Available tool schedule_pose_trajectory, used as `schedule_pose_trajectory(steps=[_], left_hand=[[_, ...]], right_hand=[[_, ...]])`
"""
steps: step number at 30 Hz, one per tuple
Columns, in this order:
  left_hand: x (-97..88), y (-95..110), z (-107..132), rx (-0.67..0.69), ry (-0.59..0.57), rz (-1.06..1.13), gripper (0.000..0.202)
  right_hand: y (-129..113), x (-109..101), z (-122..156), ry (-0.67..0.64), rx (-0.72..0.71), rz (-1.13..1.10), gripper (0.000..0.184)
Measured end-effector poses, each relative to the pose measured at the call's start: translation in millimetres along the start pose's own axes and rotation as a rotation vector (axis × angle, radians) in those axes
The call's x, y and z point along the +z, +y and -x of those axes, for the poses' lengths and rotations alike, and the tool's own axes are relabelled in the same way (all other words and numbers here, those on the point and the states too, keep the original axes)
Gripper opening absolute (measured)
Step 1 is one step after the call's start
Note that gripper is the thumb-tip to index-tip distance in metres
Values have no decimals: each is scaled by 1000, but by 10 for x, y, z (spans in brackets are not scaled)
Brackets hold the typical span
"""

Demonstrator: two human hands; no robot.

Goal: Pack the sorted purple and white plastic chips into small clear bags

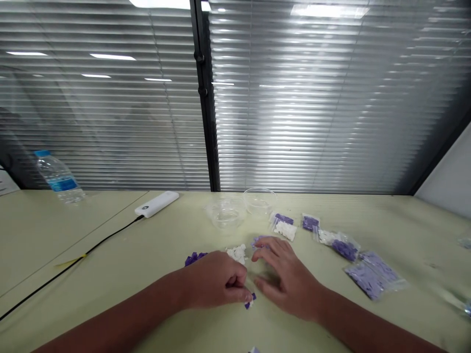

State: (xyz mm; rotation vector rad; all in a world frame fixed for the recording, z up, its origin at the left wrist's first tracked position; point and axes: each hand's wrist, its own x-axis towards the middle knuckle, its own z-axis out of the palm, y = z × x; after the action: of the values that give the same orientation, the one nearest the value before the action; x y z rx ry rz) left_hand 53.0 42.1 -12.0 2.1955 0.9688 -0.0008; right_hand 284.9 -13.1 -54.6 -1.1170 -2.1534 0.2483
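My left hand [222, 279] is closed, thumb and index finger pinching a small cluster of purple and white pieces [250, 301] low over the table. My right hand [285, 277] hovers just to its right, fingers bent and apart, with nothing visible in them. Beyond its fingertips lies a pile of light purple pieces [259, 240], partly covered by the hand. A pile of white pieces [237, 253] sits between the two hands. Dark purple pieces [194, 258] lie behind my left wrist, which hides some of them.
Clear bags of purple and white pieces [283, 226] [344, 246] lie at right, with a bag of light purple pieces [371, 274] nearer. Clear plastic containers [225, 215] stand behind. A white device [157, 204] with a black cable and a water bottle [61, 179] are at left.
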Motion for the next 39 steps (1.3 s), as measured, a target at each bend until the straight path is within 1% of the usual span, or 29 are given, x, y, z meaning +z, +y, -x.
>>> schedule_pose_trajectory(steps=[3, 8, 11, 14, 17, 20, 22, 24, 26, 28, 30, 32, 34, 36, 39], left_hand=[[16, -26, -18, 3, 12, -8, 39], [31, -59, -36, 14, 15, -20, 40], [37, -70, -40, 13, 6, -23, 40], [34, -55, -36, 6, 5, -31, 37], [15, -25, -21, -15, -8, -22, 40], [-8, -6, -8, 1, -11, -20, 47], [-6, 0, -12, 29, 4, -31, 50], [18, 13, -23, 28, 33, -41, 52], [52, 47, -30, -22, 83, -60, 52], [66, 105, -15, -102, 135, -101, 52], [30, 169, 34, -204, 141, -160, 52], [-63, 211, 116, -279, 99, -207, 55], [-192, 206, 213, -337, 52, -228, 57], [-326, 151, 307, -444, 0, -249, 54], [-486, 7, 420, -518, 22, -276, 55]], right_hand=[[-35, -11, -2, -47, -23, 0, 40], [-23, -7, 4, -70, -11, 4, 39], [-18, -9, 10, -90, -22, 10, 42], [-2, 16, 14, -68, -17, 19, 43], [16, 48, 10, -34, -1, 34, 42], [17, 44, 4, -26, -7, 44, 38], [11, 23, 6, -31, -17, 27, 30], [6, 0, 10, -27, -22, -2, 23], [4, -14, 15, -19, -19, -30, 23], [6, -19, 16, -18, -20, -50, 23], [6, -19, 13, -21, -17, -57, 21], [5, -17, 9, -18, -17, -57, 19], [2, -14, 6, -16, -20, -54, 20], [-1, -9, 6, -19, -25, -52, 20], [-1, -1, 9, -29, -18, -51, 17]])
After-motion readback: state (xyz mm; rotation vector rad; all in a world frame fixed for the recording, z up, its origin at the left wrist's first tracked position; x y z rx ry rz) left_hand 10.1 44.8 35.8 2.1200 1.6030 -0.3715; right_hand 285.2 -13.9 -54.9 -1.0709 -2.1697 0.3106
